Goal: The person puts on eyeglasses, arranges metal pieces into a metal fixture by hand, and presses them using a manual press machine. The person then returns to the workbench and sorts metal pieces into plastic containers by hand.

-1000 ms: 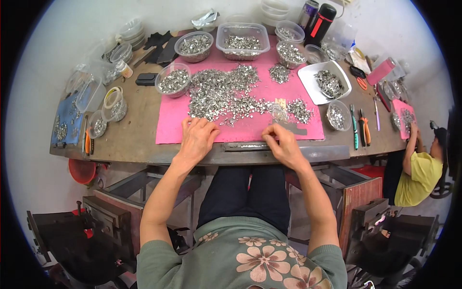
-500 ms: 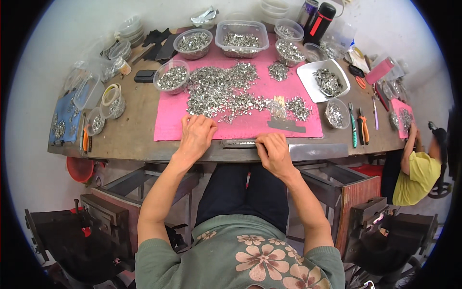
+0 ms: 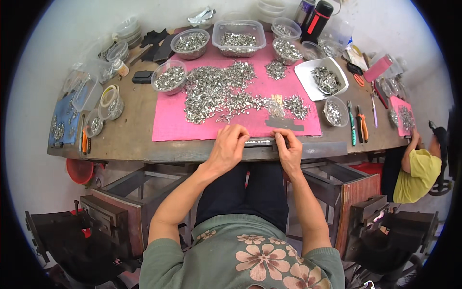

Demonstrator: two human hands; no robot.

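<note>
A narrow dark metal bar (image 3: 259, 143) lies along the table's front edge, with a row of small silver pieces on it. My left hand (image 3: 230, 147) is over its left part, fingers curled together; what the fingertips touch is hidden. At the right end, my right hand (image 3: 289, 152) is closed in a pinch, with something dark partly showing between thumb and fingers. Just beyond my hands is a pink mat (image 3: 168, 127). A broad heap of small shiny metal pieces (image 3: 207, 94) covers its middle, and a flat grey strip (image 3: 285, 125) lies near its front edge.
Plastic tubs of metal pieces, including a rectangular tub (image 3: 239, 51), line the back. At right are a white tray (image 3: 308, 85), a round tub (image 3: 336, 112) and pliers (image 3: 362, 126). A blue mat (image 3: 65, 120) lies far left. A co-worker in a yellow shirt (image 3: 417, 176) works far right.
My left hand has moved right along the front edge, nearer my right hand. My right hand has shifted slightly right and turned, its thumb and fingers now in a pinch.
</note>
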